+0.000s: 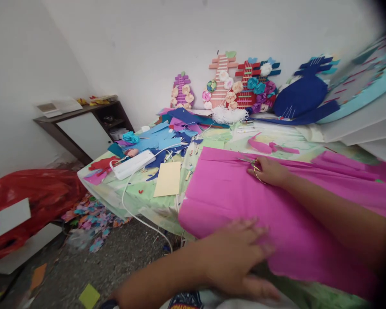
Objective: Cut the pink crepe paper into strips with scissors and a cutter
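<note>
A large magenta paper sheet (218, 193) spreads over the front right of the table and bends down past its edge. My right hand (270, 171) grips a pair of scissors (256, 168) by the gold-coloured handles, and the blades point left near the sheet's far edge. Fingers spread and blurred by motion, my left hand (241, 253) is at the near edge of the sheet, holding nothing. Whether its palm touches the paper I cannot tell. Magenta offcuts (270, 146) lie just beyond the sheet.
A white power strip (135, 164) with a cable hanging off the table and a cream card (167, 179) lie left of the sheet. Blue scraps (162, 137) are heaped behind. Flower-decorated figures (223, 81) lean on the wall. A red plastic bag (35, 193) sits at left.
</note>
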Demonstrator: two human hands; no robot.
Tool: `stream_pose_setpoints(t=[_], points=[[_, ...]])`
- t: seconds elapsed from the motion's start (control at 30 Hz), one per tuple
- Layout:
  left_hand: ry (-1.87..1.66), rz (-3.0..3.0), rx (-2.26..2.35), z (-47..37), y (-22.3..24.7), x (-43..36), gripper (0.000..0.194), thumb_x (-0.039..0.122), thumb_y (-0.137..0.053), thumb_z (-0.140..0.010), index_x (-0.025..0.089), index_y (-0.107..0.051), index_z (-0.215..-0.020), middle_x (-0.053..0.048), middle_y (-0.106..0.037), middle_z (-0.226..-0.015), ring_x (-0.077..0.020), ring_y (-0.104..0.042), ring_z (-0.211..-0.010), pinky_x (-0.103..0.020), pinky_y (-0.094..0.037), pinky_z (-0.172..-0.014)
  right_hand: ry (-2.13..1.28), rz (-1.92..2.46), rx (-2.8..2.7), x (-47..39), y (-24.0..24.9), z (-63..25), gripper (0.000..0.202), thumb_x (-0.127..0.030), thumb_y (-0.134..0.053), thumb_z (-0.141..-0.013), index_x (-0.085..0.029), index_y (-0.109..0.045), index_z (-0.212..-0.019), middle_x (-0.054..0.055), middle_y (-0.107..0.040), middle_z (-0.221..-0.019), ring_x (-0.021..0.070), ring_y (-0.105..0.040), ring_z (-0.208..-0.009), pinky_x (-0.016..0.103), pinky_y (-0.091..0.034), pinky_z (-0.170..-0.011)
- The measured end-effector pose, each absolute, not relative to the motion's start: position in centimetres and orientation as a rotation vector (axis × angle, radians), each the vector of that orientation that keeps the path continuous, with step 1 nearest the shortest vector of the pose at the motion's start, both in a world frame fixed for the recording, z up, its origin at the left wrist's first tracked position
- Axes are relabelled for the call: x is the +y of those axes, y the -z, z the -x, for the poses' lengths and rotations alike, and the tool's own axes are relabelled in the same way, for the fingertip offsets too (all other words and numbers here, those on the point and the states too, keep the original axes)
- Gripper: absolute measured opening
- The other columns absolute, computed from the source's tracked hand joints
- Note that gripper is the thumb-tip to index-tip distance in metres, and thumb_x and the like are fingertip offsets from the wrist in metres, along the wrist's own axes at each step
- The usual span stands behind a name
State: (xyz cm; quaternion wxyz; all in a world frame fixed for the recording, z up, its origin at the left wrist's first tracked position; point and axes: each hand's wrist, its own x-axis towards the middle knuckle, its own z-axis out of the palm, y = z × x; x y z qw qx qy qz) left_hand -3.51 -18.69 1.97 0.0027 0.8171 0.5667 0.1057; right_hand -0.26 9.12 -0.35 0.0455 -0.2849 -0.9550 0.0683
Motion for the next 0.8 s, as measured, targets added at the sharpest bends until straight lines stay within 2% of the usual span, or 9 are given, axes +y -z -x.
stream_pose_setpoints(t=[0.1, 0.17, 0.23, 0.33, 0.43, 0.53, 0.63, 0.8], points=[[-0.358, -2.267, 2.266, 6.3, -2.1, -18.9, 0.049, 0.050, -0.042, -0.080, 0.017, -0.045, -0.117, -0.009, -0.044, -0.126, -0.0247, -0.036, -0.117, -0.039, -0.028, -0.096, -0.202, 0.899, -2.909, 9.5, 0.6, 0.2, 0.044, -0.056, -0.040, -0.072, -0.015, -0.050, -0.085, 0.011, -0.059, -0.087, 0.0221, -0.055, -0.076, 0.029, -0.038, -0.060], [-0.305, -1.829, 2.699, 8.5, -1.6, -19.4, 0.039, 0.043, -0.044, -0.080, 0.015, -0.051, -0.107, -0.009, -0.054, -0.112, -0.0229, -0.046, -0.105, -0.036, -0.033, -0.091, -0.211, 0.919, -2.909, 9.8, 0.7, 0.2, 0.046, -0.057, -0.040, -0.071, -0.015, -0.050, -0.086, 0.011, -0.059, -0.087, 0.0224, -0.055, -0.076, 0.029, -0.038, -0.059], [-0.274, -1.575, 2.880, 10.5, -1.0, -20.1, 0.034, 0.035, -0.040, -0.083, 0.010, -0.053, -0.102, -0.013, -0.058, -0.098, -0.0242, -0.051, -0.095, -0.038, -0.038, -0.083, -0.226, 0.928, -2.917, 10.0, 0.7, 0.1, 0.047, -0.059, -0.040, -0.070, -0.016, -0.049, -0.087, 0.010, -0.058, -0.087, 0.0221, -0.055, -0.076, 0.029, -0.038, -0.059], [-0.234, -1.438, 2.942, 11.9, -0.4, -20.9, 0.033, 0.032, -0.038, -0.084, 0.010, -0.053, -0.103, -0.010, -0.060, -0.088, -0.0228, -0.053, -0.087, -0.035, -0.039, -0.078, -0.232, 0.947, -2.945, 10.4, 0.6, -0.2, 0.046, -0.059, -0.039, -0.070, -0.016, -0.049, -0.083, 0.010, -0.058, -0.083, 0.0216, -0.055, -0.073, 0.030, -0.039, -0.058], [-0.192, -1.363, 2.987, 11.8, -0.2, -20.8, 0.037, 0.032, -0.038, -0.083, 0.007, -0.052, -0.107, -0.013, -0.061, -0.088, -0.0259, -0.052, -0.088, -0.037, -0.039, -0.077, -0.204, 0.983, -2.964, 10.7, 0.4, -0.4, 0.045, -0.058, -0.041, -0.069, -0.016, -0.050, -0.081, 0.010, -0.058, -0.082, 0.0221, -0.055, -0.072, 0.031, -0.039, -0.060], [-0.191, -1.315, 3.011, 11.3, -0.2, -20.2, 0.040, 0.032, -0.038, -0.082, 0.006, -0.050, -0.109, -0.015, -0.061, -0.090, -0.0268, -0.052, -0.088, -0.038, -0.038, -0.077, -0.133, 0.978, -2.903, 10.5, 0.0, -0.6, 0.047, -0.056, -0.045, -0.069, -0.014, -0.050, -0.088, 0.013, -0.057, -0.090, 0.0261, -0.054, -0.082, 0.033, -0.040, -0.065], [-0.234, -1.318, 2.967, 11.1, -0.4, -20.0, 0.039, 0.034, -0.038, -0.083, 0.009, -0.050, -0.109, -0.011, -0.062, -0.084, -0.0237, -0.055, -0.082, -0.033, -0.040, -0.073, -0.096, 0.936, -2.836, 9.5, -0.8, -0.7, 0.048, -0.055, -0.045, -0.070, -0.014, -0.048, -0.094, 0.016, -0.055, -0.093, 0.0291, -0.052, -0.088, 0.035, -0.039, -0.068], [-0.328, -1.403, 2.834, 10.1, -0.4, -19.9, 0.039, 0.036, -0.041, -0.082, 0.012, -0.050, -0.112, -0.009, -0.062, -0.086, -0.0217, -0.057, -0.081, -0.030, -0.042, -0.070, -0.081, 0.858, -2.885, 6.8, -2.1, -1.1, 0.043, -0.055, -0.045, -0.071, -0.015, -0.051, -0.084, 0.017, -0.056, -0.086, 0.0310, -0.053, -0.081, 0.037, -0.038, -0.065]])
